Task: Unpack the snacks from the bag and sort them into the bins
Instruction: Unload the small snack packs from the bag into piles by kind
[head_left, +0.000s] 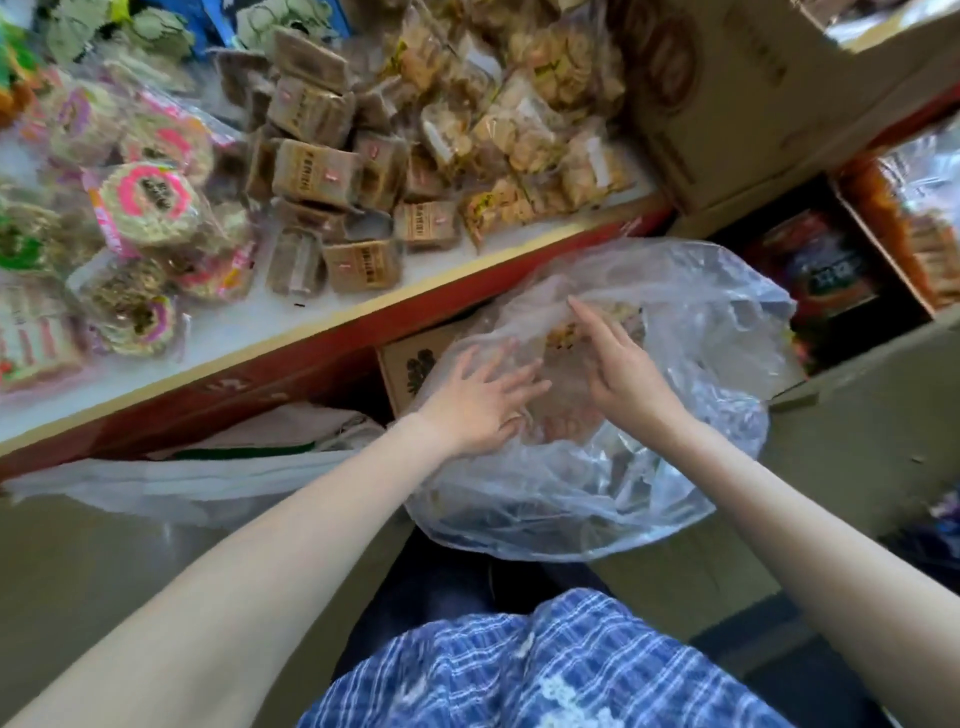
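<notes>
Blue plaid fabric (545, 670) sits closest to me at the bottom edge. Both arms reach forward into the clear plastic bag (675, 415). My left hand (480, 402) lies flat with fingers spread, gripping nothing; my right hand (618, 369) is loose too, fingers straight against the film. Snacks (566, 415) inside are too blurry to identify. Up on the desk (322, 312), brown packets (317, 171) are piled near its front edge.
</notes>
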